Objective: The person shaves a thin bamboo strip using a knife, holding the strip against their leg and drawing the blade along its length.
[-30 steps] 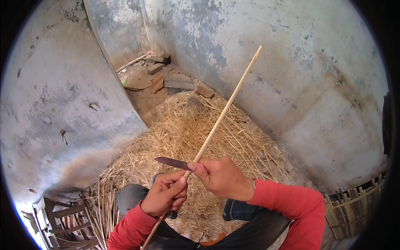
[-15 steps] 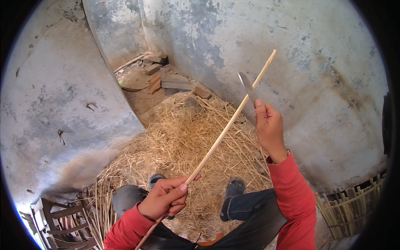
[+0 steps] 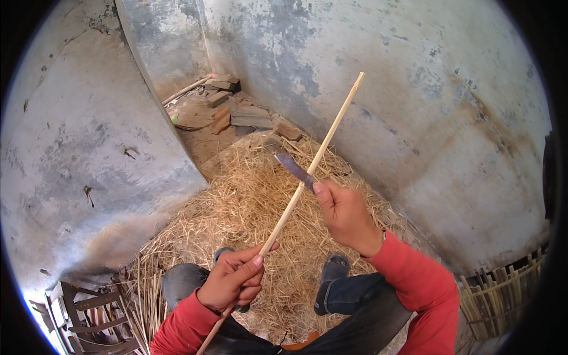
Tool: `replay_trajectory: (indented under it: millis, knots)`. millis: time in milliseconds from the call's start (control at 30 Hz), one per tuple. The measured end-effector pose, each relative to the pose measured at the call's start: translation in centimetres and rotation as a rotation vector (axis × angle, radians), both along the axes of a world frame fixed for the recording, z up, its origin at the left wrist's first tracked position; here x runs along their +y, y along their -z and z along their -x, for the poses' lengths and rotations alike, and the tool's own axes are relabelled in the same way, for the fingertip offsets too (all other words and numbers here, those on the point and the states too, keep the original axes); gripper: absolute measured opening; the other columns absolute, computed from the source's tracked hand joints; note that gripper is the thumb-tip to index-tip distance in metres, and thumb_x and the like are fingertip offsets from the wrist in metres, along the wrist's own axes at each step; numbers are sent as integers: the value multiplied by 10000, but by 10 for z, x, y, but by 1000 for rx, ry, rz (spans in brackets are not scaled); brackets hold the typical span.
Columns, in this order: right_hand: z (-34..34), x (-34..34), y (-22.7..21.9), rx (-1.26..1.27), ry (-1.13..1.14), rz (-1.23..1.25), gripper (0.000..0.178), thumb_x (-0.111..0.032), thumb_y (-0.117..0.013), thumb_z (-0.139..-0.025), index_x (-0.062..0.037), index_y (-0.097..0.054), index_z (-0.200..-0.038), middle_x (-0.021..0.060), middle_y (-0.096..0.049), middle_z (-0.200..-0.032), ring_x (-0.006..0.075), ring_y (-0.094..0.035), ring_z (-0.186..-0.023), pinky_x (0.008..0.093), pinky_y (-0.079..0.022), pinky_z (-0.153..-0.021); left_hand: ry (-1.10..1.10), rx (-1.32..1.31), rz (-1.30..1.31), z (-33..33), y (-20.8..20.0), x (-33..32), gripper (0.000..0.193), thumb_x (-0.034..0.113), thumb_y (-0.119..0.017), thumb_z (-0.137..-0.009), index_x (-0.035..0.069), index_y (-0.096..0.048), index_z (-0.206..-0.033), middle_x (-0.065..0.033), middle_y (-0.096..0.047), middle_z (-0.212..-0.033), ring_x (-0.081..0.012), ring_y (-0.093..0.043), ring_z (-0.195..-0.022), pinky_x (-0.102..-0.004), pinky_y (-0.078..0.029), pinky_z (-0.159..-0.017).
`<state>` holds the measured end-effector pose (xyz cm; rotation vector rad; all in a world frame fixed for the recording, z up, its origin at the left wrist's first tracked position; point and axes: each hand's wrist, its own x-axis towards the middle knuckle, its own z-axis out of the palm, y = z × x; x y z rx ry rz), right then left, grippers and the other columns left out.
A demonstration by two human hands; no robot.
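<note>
The dirt floor (image 3: 201,145) carries a wide heap of straw (image 3: 248,201) spread between the plastered walls, with loose bricks and flat wood pieces (image 3: 236,112) stacked in the far corner beside a thin curved strip (image 3: 186,126).

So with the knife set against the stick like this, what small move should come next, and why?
Probably a short push of the knife up along the stick, away from the body. The right hand has the blade on the shaft above the left hand, which grips it lower down, with bare length ahead.
</note>
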<state>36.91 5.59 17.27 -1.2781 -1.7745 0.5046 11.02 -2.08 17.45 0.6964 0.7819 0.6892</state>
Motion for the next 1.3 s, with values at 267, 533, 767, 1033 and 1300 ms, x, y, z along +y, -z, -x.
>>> replay_trajectory:
  millis: [267,533,767,1033,1300]
  knots:
    - [11,-12,0,-27,-70,54,353,-248,-567,-1055,-5,-596,-801,203,-501,-550,358,-503,-443,437,-379,-453,-32,-43,19,1,0,-2,437,173,-496,-1095,-22,-470,-1485,50,-305,-652,-39,-247,-460,-220,-211,-409]
    - [42,-36,12,-55,-259,63,277,-242,-589,-1037,-28,-636,-867,200,-557,-561,402,-599,-494,477,-440,-449,4,-79,-5,3,12,2,432,250,-475,-1110,57,-480,-1496,37,-334,-672,-50,-304,-482,-219,-252,-426]
    - [49,-49,16,2,-344,127,273,-239,-593,-1033,-21,-648,-877,212,-577,-588,420,-601,-521,473,-453,-470,34,-132,16,10,26,2,428,324,-475,-1105,62,-517,-1441,22,-361,-680,-51,-319,-482,-210,-257,-411]
    - [32,-30,2,186,-236,306,349,-287,-574,-1052,-7,-656,-862,142,-518,-575,222,-503,-493,376,-400,-494,33,-222,61,8,9,4,487,294,-434,-1116,22,-423,-1521,12,-378,-645,-51,-314,-458,-209,-254,-397]
    - [-29,12,-22,130,148,23,449,-342,-566,-1063,-17,-564,-753,-7,-429,-561,93,-350,-551,332,-317,-499,150,-68,-159,4,3,-7,517,164,-400,-1125,96,-275,-1622,5,-458,-648,-52,-375,-494,-203,-334,-446]
